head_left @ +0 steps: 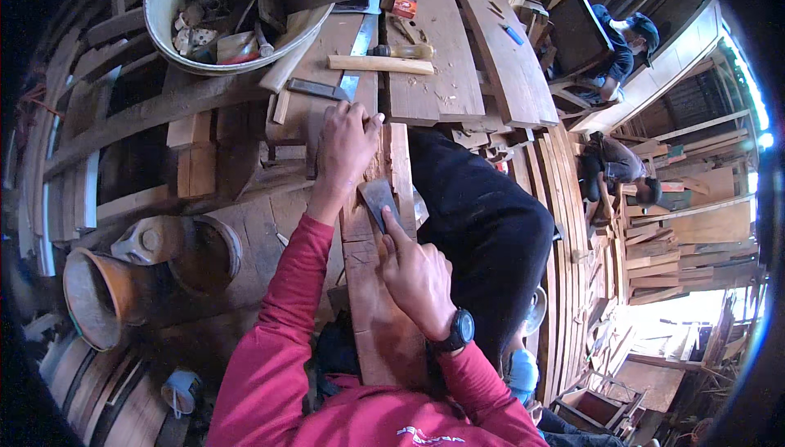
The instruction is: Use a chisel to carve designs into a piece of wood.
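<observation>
A long wooden board [372, 283] runs away from my lap, with a rough groove and wood crumbs toward its far end. My left hand [349, 138] has its fingers curled over that far end, gripping it. Low over the board, my right hand [415, 279] is closed round a wide chisel [377, 199]. Its flat grey blade points away from me and lies against the wood below the groove. My index finger stretches along the blade; the palm hides the handle. Past my left hand lie a dark sharpening stone [315, 89], a wooden stick [380, 64] and a yellowish tool handle [402, 51].
A white bucket [155, 34] of tools and scraps stands at the far left. Metal containers [86, 300] sit lower left. Planks [503, 54] form the bench ahead. My dark-clothed knee [482, 226] is beside the board. Two people [625, 42] work at the right among stacked timber.
</observation>
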